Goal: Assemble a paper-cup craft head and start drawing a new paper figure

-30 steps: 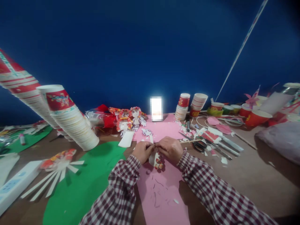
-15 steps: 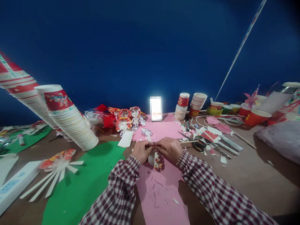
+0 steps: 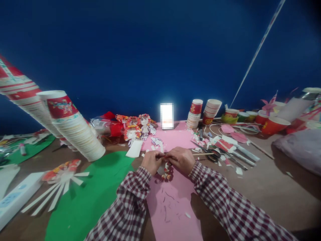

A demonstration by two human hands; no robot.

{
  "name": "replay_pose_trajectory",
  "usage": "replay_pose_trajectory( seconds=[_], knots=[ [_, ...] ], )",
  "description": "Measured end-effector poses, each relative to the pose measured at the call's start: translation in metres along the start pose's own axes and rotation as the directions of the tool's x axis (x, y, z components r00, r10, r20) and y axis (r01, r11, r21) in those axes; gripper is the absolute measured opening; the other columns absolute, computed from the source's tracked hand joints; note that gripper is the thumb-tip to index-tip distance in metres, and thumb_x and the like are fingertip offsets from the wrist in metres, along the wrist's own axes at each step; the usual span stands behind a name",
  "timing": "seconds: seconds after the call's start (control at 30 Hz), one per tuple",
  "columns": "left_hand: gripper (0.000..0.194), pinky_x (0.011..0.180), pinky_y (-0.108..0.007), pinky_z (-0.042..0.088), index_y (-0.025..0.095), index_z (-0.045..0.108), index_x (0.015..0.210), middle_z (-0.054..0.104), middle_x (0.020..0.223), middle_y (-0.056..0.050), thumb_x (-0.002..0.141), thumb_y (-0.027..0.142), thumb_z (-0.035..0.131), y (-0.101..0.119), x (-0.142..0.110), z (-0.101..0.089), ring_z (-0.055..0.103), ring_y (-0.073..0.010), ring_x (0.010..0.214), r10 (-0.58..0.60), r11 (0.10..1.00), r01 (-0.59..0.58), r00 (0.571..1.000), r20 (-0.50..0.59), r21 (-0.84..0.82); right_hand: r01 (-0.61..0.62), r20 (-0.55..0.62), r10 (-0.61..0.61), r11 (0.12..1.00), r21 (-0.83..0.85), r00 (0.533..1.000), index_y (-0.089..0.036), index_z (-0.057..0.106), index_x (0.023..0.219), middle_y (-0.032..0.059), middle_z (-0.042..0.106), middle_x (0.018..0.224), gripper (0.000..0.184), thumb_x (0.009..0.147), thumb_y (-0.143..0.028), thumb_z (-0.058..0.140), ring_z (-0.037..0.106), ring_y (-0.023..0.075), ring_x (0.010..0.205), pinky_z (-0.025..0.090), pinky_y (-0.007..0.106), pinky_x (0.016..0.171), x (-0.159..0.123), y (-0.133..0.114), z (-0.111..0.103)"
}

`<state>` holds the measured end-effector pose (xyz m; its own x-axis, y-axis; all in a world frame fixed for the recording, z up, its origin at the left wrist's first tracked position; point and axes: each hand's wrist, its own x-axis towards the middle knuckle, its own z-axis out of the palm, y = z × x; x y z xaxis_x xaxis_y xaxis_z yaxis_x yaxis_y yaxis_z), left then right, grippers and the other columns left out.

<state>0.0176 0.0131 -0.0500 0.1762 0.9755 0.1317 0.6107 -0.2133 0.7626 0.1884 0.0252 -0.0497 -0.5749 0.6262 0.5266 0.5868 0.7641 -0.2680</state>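
My left hand (image 3: 151, 162) and my right hand (image 3: 182, 160) meet over the pink paper (image 3: 173, 207), fingertips pinched together. Between them is a small paper cutout (image 3: 166, 174) with a white part and a red-yellow patterned edge, hanging below the fingers. Its upper part is hidden by my fingers. Just beyond the hands shows a white paper figure with dark purple outlines (image 3: 157, 142); I cannot tell whether it joins the held piece. A thin wooden stick (image 3: 204, 154) reaches out to the right from behind my right hand, and whether I hold it is unclear.
Scissors (image 3: 215, 155) lie right of my hands among paper scraps. Leaning stacks of paper cups (image 3: 75, 130) stand left, over green paper (image 3: 100, 187). Cut-out figures (image 3: 144, 125) and a bright, blurred-out screen (image 3: 167, 116) are at the back. A power strip (image 3: 17, 201) lies far left.
The cutout has turned and shifted slightly left between my fingers. The stick at the right has swung a little lower at its near end. Both hands stay nearly in place.
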Motion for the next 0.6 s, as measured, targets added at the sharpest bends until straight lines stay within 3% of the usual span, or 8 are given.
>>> replay_pose_trajectory(
  seconds=[0.23,0.4,0.6],
  knots=[
    [0.024,0.062,-0.024,0.047,0.013,0.068,0.086,0.069,0.076,-0.006,0.070,0.021,0.052,-0.0008,0.0007,0.0012,0.061,-0.0151,0.067,-0.012,0.999,0.012,1.000,0.003,-0.029,0.031,-0.012,-0.031,0.999,0.023,0.999,-0.019,0.061,0.081,0.0024,0.062,0.077,0.010,0.081,-0.022,0.052,0.053,0.0132,0.073,0.037,0.024,0.067,0.0012,0.0015,-0.0002],
    [0.030,0.065,-0.024,0.048,0.012,0.065,0.094,0.069,0.082,-0.007,0.072,0.026,0.051,-0.0005,0.0004,0.0002,0.062,-0.0158,0.073,0.008,0.991,0.001,0.998,0.068,-0.131,0.035,-0.030,-0.033,0.998,0.050,0.999,-0.019,0.061,0.083,0.0032,0.063,0.079,0.011,0.082,-0.021,0.051,0.053,0.0139,0.076,0.039,0.025,0.071,0.0014,0.0017,-0.0019],
    [0.026,0.066,-0.025,0.046,0.017,0.067,0.091,0.069,0.081,-0.004,0.075,0.023,0.048,-0.0004,0.0005,-0.0025,0.061,-0.0151,0.071,0.051,0.999,-0.050,0.998,0.044,-0.019,0.036,-0.014,-0.035,0.997,0.062,0.999,-0.019,0.062,0.084,0.0021,0.063,0.081,0.010,0.080,-0.020,0.052,0.054,0.0137,0.078,0.038,0.025,0.073,0.0007,0.0034,-0.0002]
  ],
)
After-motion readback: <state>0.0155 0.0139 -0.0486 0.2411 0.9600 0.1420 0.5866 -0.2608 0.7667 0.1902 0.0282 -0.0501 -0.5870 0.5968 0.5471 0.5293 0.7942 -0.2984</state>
